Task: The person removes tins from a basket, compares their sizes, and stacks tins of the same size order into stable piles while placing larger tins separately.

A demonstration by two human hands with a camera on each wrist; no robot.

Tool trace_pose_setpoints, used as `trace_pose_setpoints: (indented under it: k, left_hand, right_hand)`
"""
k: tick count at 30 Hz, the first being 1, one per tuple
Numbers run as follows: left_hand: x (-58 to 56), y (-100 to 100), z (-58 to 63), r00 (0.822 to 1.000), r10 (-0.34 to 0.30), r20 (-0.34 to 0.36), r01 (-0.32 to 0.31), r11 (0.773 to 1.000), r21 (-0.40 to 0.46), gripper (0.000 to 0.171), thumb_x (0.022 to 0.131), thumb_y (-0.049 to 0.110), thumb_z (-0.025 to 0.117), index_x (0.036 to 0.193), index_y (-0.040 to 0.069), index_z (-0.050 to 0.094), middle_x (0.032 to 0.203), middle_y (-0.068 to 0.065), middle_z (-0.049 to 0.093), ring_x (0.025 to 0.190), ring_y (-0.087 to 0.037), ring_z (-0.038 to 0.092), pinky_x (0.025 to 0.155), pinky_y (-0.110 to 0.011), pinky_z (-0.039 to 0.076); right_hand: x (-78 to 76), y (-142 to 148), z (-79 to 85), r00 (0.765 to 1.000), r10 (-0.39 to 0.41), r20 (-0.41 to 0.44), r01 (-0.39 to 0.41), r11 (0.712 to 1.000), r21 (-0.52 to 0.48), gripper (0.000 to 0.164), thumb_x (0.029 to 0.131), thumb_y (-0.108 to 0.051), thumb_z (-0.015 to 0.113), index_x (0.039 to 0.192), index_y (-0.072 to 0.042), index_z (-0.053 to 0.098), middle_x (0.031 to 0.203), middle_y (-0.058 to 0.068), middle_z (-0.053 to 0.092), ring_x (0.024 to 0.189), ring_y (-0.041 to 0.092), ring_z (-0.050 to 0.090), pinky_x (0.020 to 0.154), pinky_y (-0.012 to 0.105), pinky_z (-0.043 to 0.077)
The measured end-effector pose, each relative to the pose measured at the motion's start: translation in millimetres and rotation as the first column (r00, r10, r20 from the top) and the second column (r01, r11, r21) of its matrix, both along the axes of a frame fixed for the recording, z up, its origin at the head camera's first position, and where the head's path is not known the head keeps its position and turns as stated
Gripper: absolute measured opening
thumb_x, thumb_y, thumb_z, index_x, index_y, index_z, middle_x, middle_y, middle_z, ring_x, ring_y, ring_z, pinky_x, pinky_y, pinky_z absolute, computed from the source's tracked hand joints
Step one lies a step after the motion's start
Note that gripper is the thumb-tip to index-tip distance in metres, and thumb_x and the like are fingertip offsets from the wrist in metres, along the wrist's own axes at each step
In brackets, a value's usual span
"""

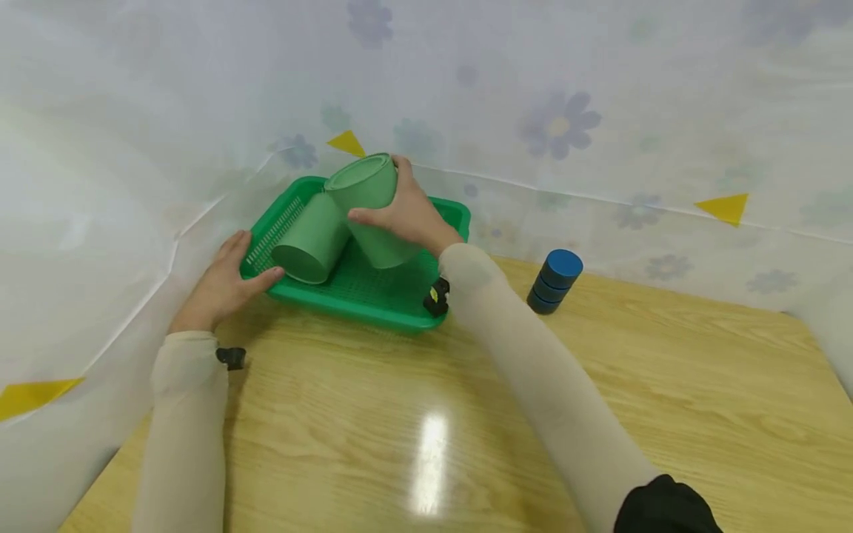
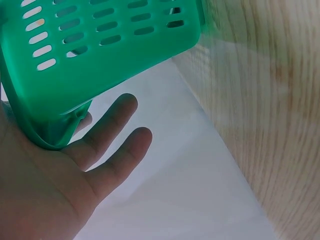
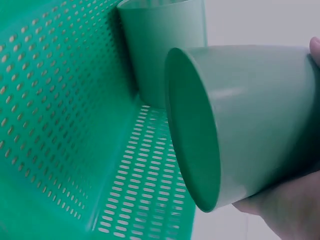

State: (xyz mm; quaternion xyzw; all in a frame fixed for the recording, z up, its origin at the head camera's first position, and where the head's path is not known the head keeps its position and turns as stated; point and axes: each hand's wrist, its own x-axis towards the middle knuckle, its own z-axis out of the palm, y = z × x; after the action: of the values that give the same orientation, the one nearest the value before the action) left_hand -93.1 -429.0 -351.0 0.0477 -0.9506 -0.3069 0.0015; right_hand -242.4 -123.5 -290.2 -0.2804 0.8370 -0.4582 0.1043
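Note:
My right hand (image 1: 409, 215) grips a green cup (image 1: 373, 237) round its side, thumb on the near face. The cup is tilted over the green plastic basket (image 1: 360, 314), its base up and its mouth down; the right wrist view shows the open mouth. A second green cup (image 1: 313, 237) lies on its side in the basket's left part, also seen in the right wrist view. My left hand (image 1: 220, 285) rests against the basket's left near corner, thumb by the rim. Its fingers stretch straight outside the basket wall in the left wrist view.
A short blue cylinder (image 1: 555, 281) with grooves stands on the wooden table (image 1: 333, 429), right of the basket. Behind and to the left hangs a pale flowered sheet (image 1: 506, 89) with yellow triangles. The basket stands close to that sheet.

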Motion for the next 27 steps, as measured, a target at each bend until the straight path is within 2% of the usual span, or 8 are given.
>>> trace_pose_setpoints:
  k: [4,9,15,21,27]
  left_hand:
    - [-1.6,-1.9,0.4,1.0,0.0,0.007,0.0,1.0,-0.008,0.107,0.096,0.062,0.058,0.162,0.007,-0.007,0.168,-0.014,-0.011,0.151,-0.043,-0.003,0.116,-0.065,0.01]
    - [-1.3,-5.3,-0.4,1.0,0.003,0.001,-0.003,1.0,-0.005,0.107,0.096,0.062,0.058,0.162,0.008,-0.006,0.168,-0.014,-0.011,0.151,-0.044,-0.002,0.116,-0.066,0.01]
    - [0.1,-7.7,-1.2,1.0,0.008,-0.003,-0.008,1.0,-0.003,0.106,0.096,0.061,0.058,0.162,0.008,-0.006,0.168,-0.014,-0.011,0.151,-0.044,-0.002,0.116,-0.067,0.01]
    - [0.8,-6.5,-0.5,1.0,0.004,0.009,-0.004,1.0,0.007,0.106,0.096,0.061,0.058,0.162,0.008,-0.007,0.167,-0.014,-0.012,0.151,-0.044,-0.003,0.115,-0.067,0.01]
    - [0.4,-7.2,0.8,1.0,0.002,0.006,-0.002,1.0,0.007,0.106,0.096,0.061,0.058,0.162,0.008,-0.007,0.168,-0.014,-0.012,0.151,-0.043,-0.004,0.116,-0.067,0.009]
  right_hand:
    - [4.6,9.8,6.6,1.0,-0.01,-0.015,0.009,0.998,-0.06,0.123,0.075,-0.064,0.08,0.162,-0.031,0.0,0.16,0.001,0.03,0.138,0.022,0.042,0.106,0.046,0.041]
    - [8.9,20.8,11.3,0.999,-0.011,-0.04,0.004,0.985,-0.17,0.118,0.077,-0.056,0.083,0.162,-0.029,0.005,0.15,0.001,0.04,0.128,0.02,0.049,0.1,0.043,0.046]
    - [13.2,30.4,14.2,0.997,-0.016,-0.077,0.0,0.979,-0.203,0.114,0.078,-0.05,0.084,0.161,-0.026,0.009,0.145,0.003,0.045,0.124,0.021,0.051,0.097,0.045,0.047]
    - [26.9,40.9,13.5,0.991,-0.011,-0.133,-0.029,0.956,-0.29,0.11,0.08,-0.039,0.086,0.16,-0.024,0.012,0.147,0.003,0.044,0.126,0.021,0.05,0.097,0.046,0.047]
    - [43.6,53.1,12.3,0.986,-0.009,-0.168,-0.054,0.928,-0.368,0.108,0.079,-0.034,0.087,0.159,-0.027,0.016,0.146,0.0,0.044,0.126,0.017,0.05,0.099,0.045,0.046]
